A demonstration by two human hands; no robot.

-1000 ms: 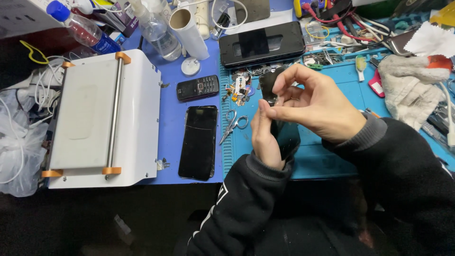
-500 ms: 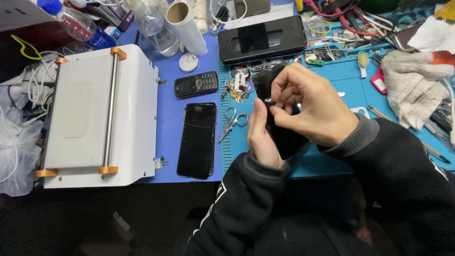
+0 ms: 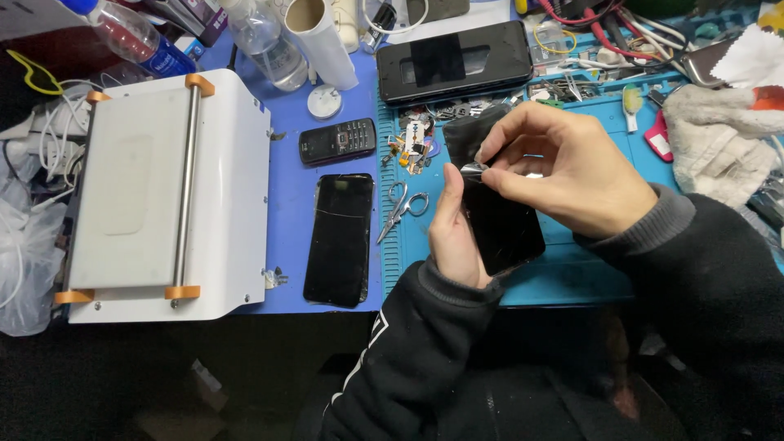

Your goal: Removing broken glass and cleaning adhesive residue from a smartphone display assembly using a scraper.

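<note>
- Since half a second ago, both hands and the black phone panel have shifted slightly toward the near edge of the table; the other items lie as before.
- White machine [image 3: 167,196], with a steel roller bar and orange end clips, sits at the left end of the table [image 3: 286,180].
- Teal work mat [image 3: 588,261] covers the right part of the table, its far edge cluttered with small parts and tools.
- Large black device [image 3: 453,61] lies along the far edge.
- Black phone panel [image 3: 502,224] is held above the mat's near edge, long axis running near-to-far and tilted slightly, top end pointing to the far edge.
- Spare dark phone [image 3: 339,238] lies flat beside the machine; a keypad phone [image 3: 336,140] is just beyond it.
- Right hand [image 3: 563,171] is closed in a pinch on a thin film corner [image 3: 474,169] at the panel's upper left.
- Left hand [image 3: 453,233] grips the panel's left edge, thumb up.
- Step judged: peeling film; next calls for a steady pull along the long axis.
- Small scissors [image 3: 400,204] lie on the mat's left edge.
</note>
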